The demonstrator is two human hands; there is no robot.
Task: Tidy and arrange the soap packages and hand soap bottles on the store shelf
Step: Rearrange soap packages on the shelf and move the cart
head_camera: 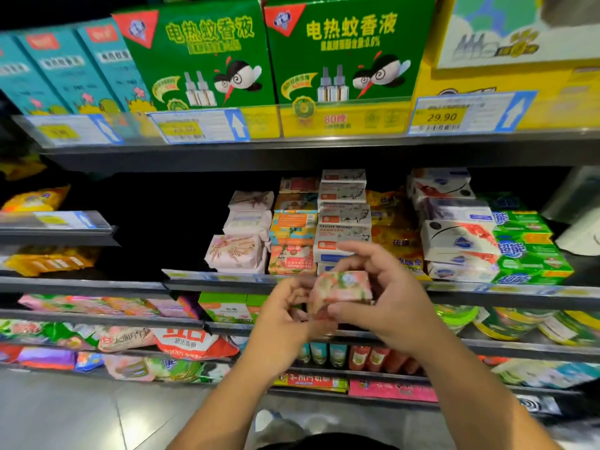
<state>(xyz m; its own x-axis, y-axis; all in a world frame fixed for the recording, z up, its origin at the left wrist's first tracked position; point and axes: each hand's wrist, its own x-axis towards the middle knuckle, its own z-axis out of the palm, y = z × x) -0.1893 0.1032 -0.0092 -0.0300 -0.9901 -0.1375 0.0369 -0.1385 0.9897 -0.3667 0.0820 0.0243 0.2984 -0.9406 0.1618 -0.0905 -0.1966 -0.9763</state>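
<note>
The pink, flower-printed soap package (341, 289) is held in the air just in front of the shelf's front rail (227, 280), level with it and clear of the stock behind. The right hand (386, 300) grasps it from the right, with the thumb under its lower edge and the fingers (363, 251) arched over the top. The left hand (285, 313) holds the package's left end with curled fingers, though blur hides their exact placement.

Directly behind on the shelf stand stacked orange-patterned soap boxes (292, 241) and a taller column of white Goat Soap boxes (344, 216), their fronts close to the rail. To the left are pale pink wrapped soaps (238, 251), and beyond them a dark, unfilled stretch of shelf (156, 228). To the right, yellow packs (393, 228), white boxes with red print (454, 235) and green packs (526, 251) sit tightly side by side.

The shelf above carries green cartons (201, 56), with a 29.90 price tag (441, 116) on its rail.
</note>
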